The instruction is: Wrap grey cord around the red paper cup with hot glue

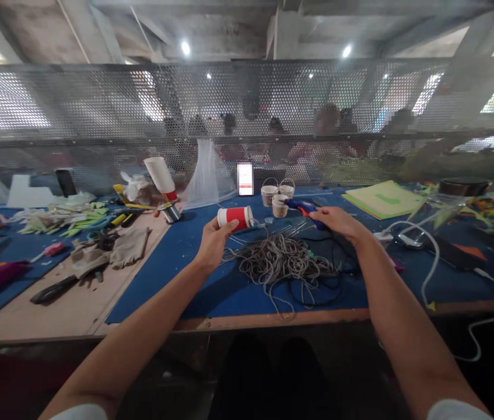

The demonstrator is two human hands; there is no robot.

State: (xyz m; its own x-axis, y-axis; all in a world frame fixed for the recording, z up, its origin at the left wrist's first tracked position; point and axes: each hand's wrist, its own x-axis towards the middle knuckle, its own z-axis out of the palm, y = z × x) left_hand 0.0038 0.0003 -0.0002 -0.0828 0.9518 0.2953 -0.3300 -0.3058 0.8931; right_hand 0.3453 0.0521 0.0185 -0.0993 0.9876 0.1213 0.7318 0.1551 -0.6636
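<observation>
My left hand (213, 240) is closed around a red and white paper cup (238, 219), held on its side above the blue mat. In my right hand (337, 221) is a blue glue gun (300, 205) with a red part near the grip. Its tip points left, close to a small pale bucket-like cup (279, 206); I cannot tell whether they touch. Two similar cups with looped handles stand just behind it. Between and below my hands lies a tangled heap of grey cord (288, 259). A few clear thin sticks (297, 226) rest by the cord.
A phone (245, 179) stands upright against the perforated metal screen (251, 105). At left are stacked paper cups (160, 175), a wire spool (170, 213), gloves (129, 247) and a black-handled tool (54, 289). Coloured sheets (382, 199) and a white cable (434, 248) lie at right.
</observation>
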